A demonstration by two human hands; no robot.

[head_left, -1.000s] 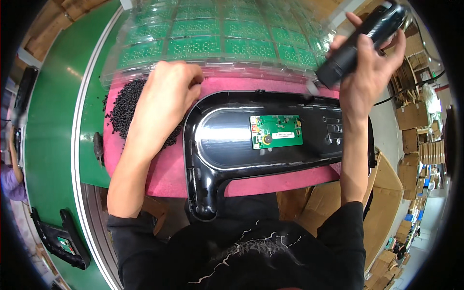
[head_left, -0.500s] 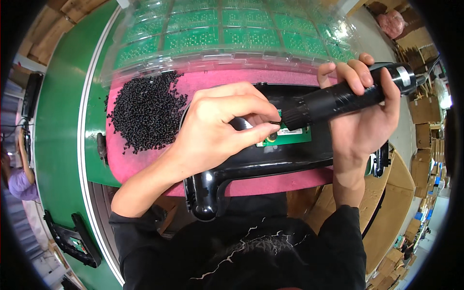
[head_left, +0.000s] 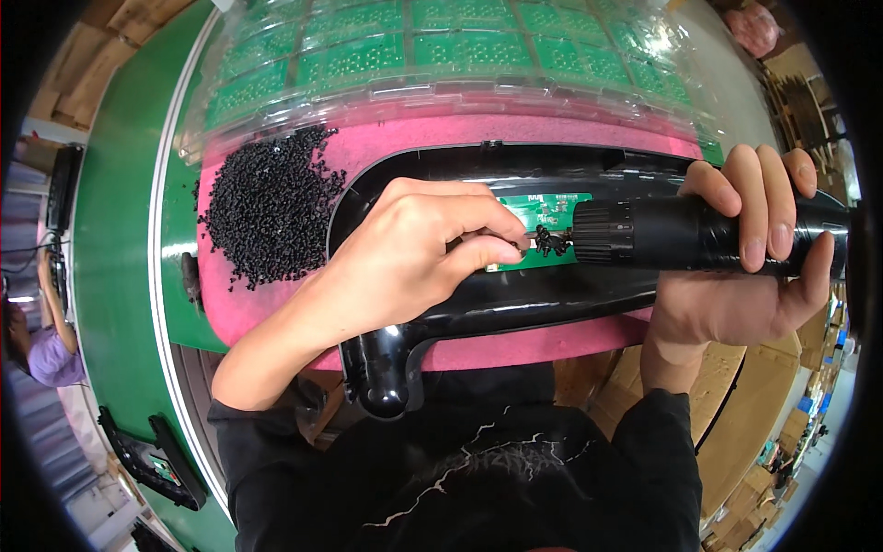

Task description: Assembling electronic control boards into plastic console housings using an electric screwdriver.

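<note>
My right hand (head_left: 763, 212) is wrapped around a black electric screwdriver (head_left: 681, 232), held nearly level with its tip to the left. A clump of small black screws (head_left: 552, 242) clings around its bit. At the bit's end, my left hand (head_left: 432, 235) pinches with thumb and forefinger on a small screw, mostly hidden by the fingertips. Beneath both hands lies a black plastic housing (head_left: 497, 304), open side up. Set in it is a green circuit board (head_left: 515, 210), partly covered by my left fingers and the screwdriver.
A large heap of black screws (head_left: 267, 207) sits left of the housing on the pink mat (head_left: 487, 354). Clear plastic trays (head_left: 441, 87) of green boards stand behind. Another black housing (head_left: 152, 460) lies on the green table far left, where another person (head_left: 55, 354) is at work.
The screwdriver has moved right and swung from a slant to nearly level, baring the screws on its bit. My left hand stays pinched near the bit's end.
</note>
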